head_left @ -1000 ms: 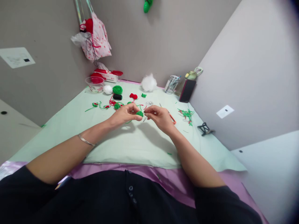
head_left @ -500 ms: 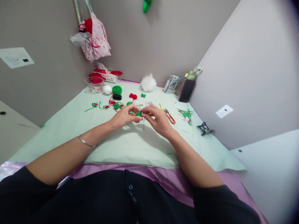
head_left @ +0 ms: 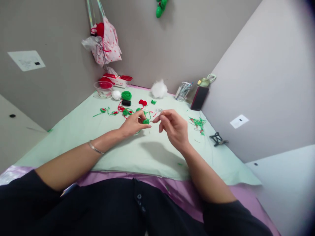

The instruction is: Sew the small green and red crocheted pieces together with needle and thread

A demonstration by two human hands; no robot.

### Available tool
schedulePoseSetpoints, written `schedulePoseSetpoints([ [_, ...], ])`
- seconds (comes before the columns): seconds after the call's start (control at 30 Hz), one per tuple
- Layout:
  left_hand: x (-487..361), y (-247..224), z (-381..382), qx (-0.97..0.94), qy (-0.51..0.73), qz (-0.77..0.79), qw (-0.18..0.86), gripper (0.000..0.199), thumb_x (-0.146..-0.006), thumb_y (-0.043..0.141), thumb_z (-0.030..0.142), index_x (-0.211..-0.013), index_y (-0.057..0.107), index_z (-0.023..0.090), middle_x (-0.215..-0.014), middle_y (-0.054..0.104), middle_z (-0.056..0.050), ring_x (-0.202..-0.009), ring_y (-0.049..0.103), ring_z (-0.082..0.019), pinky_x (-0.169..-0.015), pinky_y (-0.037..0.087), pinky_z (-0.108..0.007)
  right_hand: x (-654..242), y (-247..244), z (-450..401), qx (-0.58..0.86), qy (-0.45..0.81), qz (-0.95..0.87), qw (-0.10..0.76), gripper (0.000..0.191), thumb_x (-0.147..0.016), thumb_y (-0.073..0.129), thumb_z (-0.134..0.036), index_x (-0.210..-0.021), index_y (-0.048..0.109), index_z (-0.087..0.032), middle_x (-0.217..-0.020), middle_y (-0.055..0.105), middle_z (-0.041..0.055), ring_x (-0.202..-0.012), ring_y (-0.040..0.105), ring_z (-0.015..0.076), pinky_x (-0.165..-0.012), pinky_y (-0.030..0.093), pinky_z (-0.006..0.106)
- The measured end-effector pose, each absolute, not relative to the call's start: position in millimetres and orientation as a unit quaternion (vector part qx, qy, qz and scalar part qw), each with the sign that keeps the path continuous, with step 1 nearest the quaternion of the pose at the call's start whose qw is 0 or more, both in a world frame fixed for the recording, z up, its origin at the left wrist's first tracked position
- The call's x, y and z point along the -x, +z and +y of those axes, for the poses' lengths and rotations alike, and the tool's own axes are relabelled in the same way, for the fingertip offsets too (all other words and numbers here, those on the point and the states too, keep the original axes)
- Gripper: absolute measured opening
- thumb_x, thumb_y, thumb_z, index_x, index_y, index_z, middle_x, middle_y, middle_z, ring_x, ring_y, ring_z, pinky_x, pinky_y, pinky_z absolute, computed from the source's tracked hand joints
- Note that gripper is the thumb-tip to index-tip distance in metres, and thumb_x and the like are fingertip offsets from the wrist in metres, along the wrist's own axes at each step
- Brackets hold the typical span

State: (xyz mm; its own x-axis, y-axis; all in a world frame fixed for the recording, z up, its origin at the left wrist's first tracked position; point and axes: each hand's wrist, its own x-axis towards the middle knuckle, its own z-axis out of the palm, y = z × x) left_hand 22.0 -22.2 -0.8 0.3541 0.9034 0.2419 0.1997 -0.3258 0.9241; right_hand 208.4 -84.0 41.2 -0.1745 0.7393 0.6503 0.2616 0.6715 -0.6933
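My left hand (head_left: 135, 124) pinches a small green yarn piece (head_left: 146, 121) between thumb and fingers. Just right of it, my right hand (head_left: 173, 127) is closed in a pinch on a thin needle-like tool (head_left: 152, 122), whose tip points at the green piece. The tool is too small to make out fully. A fine strand hangs below the yarn piece. Behind my left hand lie small green and red yarn pieces (head_left: 125, 112) and a tangle of red yarn (head_left: 120, 107).
At the back stand a clear tub (head_left: 103, 90), a tissue box (head_left: 119, 81), green yarn (head_left: 126, 95), a black thread spool (head_left: 126, 103), white stuffing (head_left: 159, 88), a pen cup (head_left: 183, 91) and a phone (head_left: 199, 98). Yarn scraps (head_left: 198, 124) and a black stand (head_left: 218, 139) lie right.
My right hand has drawn away to the right from the green yarn piece, and its fingers have turned. It now covers the orange snips. My left hand keeps its hold; the view has shifted slightly.
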Motion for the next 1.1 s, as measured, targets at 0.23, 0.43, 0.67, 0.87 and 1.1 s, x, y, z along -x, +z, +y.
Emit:
schedulePoseSetpoints([
  [0.23, -8.6, -5.7, -3.7, -0.724, 0.476, 0.388, 0.315, 0.037, -0.07, 0.082, 0.033, -0.079, 0.048, 0.021, -0.085, 0.05, 0.001, -0.072, 0.053, -0.014, -0.068, 0.047, -0.032, -228.4, 65.5, -87.9, 0.29, 0.472, -0.621, 0.554, 0.027, -0.093, 0.066, -0.043, -0.086, 0.053, -0.021, -0.043, 0.037, -0.0124, -0.035, 0.022, 0.0049, -0.04, 0.019, 0.02],
  [0.43, -5.2, -1.4, -9.2, -0.725, 0.533, 0.341, 0.272, 0.031, -0.078, 0.078, 0.033, -0.092, 0.052, 0.021, -0.105, 0.057, -0.004, -0.091, 0.062, -0.017, -0.088, 0.053, -0.036, -231.8, 66.3, -82.2, 0.278, 0.502, -0.609, 0.548, 0.02, -0.088, 0.069, -0.035, -0.091, 0.056, -0.02, -0.05, 0.04, -0.0103, -0.041, 0.024, 0.0058, -0.044, 0.021, 0.021],
  [0.67, -4.1, -4.8, -10.0, -0.734, 0.536, 0.309, 0.28, 0.035, -0.082, 0.078, 0.038, -0.094, 0.05, 0.022, -0.103, 0.065, -0.005, -0.102, 0.064, -0.019, -0.1, 0.051, -0.037, -242.3, 62.2, -82.6, 0.237, 0.516, -0.639, 0.52, 0.034, -0.083, 0.077, -0.046, -0.082, 0.052, -0.022, -0.047, 0.045, -0.0092, -0.037, 0.024, 0.0059, -0.04, 0.021, 0.02],
  [0.87, -0.3, -9.2, -0.2, -0.712, 0.521, 0.337, 0.33, 0.036, -0.078, 0.08, 0.03, -0.09, 0.048, 0.021, -0.095, 0.062, -0.001, -0.092, 0.064, -0.017, -0.092, 0.052, -0.036, -252.5, 61.9, -91.0, 0.172, 0.528, -0.67, 0.493, 0.046, -0.08, 0.079, -0.051, -0.066, 0.045, -0.024, -0.038, 0.045, -0.0068, -0.033, 0.026, 0.0072, -0.036, 0.024, 0.02],
  [1.1, -5.0, 0.9, -5.9, -0.678, 0.461, 0.314, 0.478, 0.041, -0.077, 0.079, 0.04, -0.109, 0.06, 0.021, -0.084, 0.063, 0.001, -0.067, 0.064, -0.013, -0.069, 0.053, -0.029, -238.9, 57.9, -82.4, 0.265, 0.525, -0.66, 0.468, 0.028, -0.087, 0.074, -0.044, -0.089, 0.062, -0.018, -0.051, 0.046, -0.0076, -0.042, 0.036, 0.0065, -0.045, 0.024, 0.021],
])
